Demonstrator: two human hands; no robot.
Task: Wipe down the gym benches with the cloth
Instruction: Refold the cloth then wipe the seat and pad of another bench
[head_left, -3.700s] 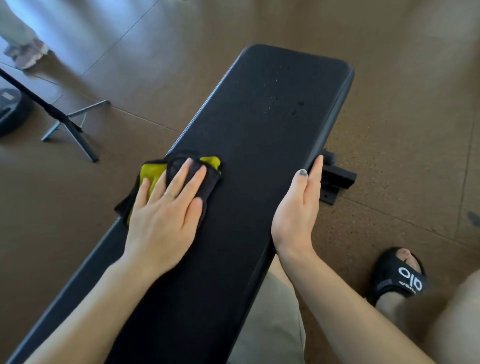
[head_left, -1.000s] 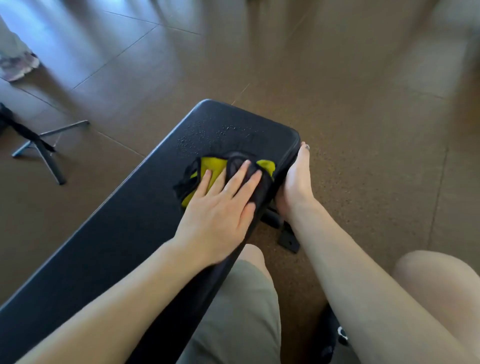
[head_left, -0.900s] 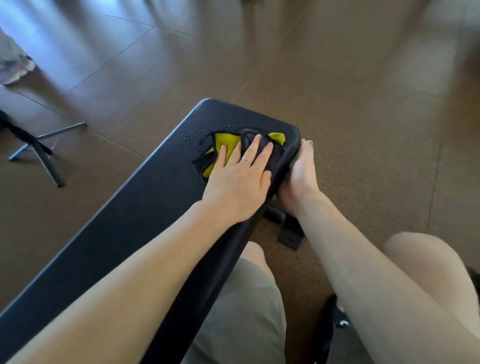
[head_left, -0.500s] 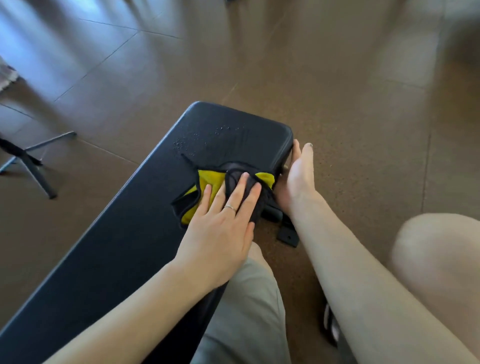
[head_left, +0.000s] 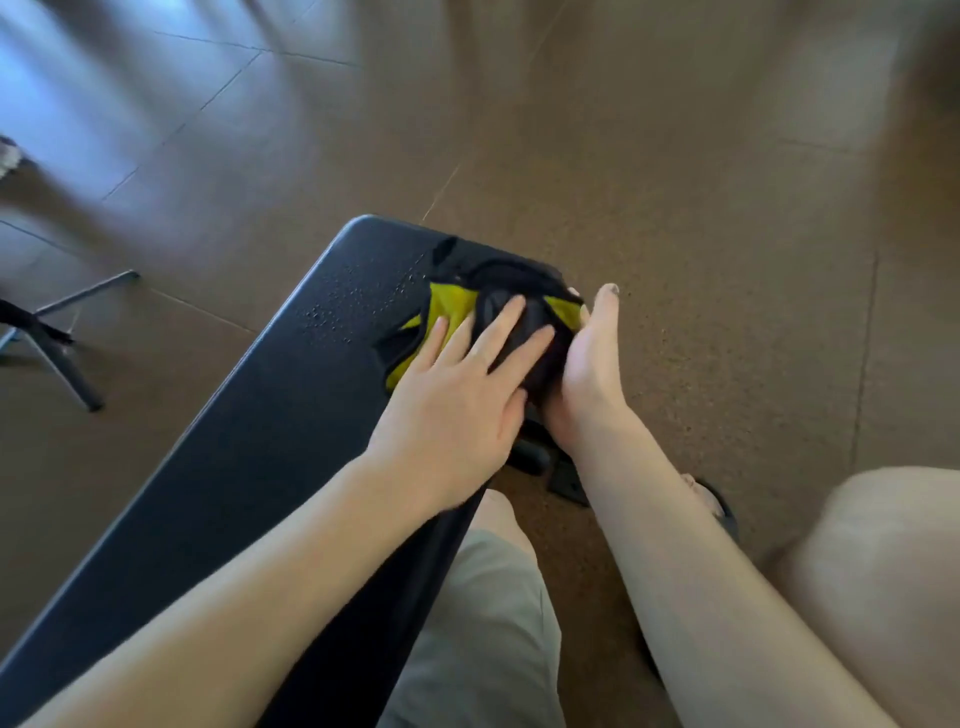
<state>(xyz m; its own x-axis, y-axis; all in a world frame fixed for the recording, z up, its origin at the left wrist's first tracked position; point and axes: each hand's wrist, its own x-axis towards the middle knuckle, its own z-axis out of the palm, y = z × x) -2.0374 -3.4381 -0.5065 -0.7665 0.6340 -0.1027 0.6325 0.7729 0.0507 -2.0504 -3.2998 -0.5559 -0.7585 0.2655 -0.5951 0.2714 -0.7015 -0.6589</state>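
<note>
A long black padded gym bench (head_left: 270, 447) runs from the lower left to the middle of the view. Water droplets speckle its far end. A black and yellow cloth (head_left: 452, 306) lies bunched at the far right corner of the pad. My left hand (head_left: 462, 395) presses flat on the cloth with fingers spread. My right hand (head_left: 589, 369) grips the bench's right edge beside the cloth, thumb side touching it.
Brown speckled floor surrounds the bench. A black tripod stand (head_left: 57, 343) spreads its legs at the left. The bench's black foot bracket (head_left: 566, 478) sticks out under my right wrist. My knees and a sandalled foot (head_left: 711, 504) are at the lower right.
My left hand has slid the cloth from mid-pad forward to the bench's far right corner. My right hand stays on the right edge. The view is blurred by head motion.
</note>
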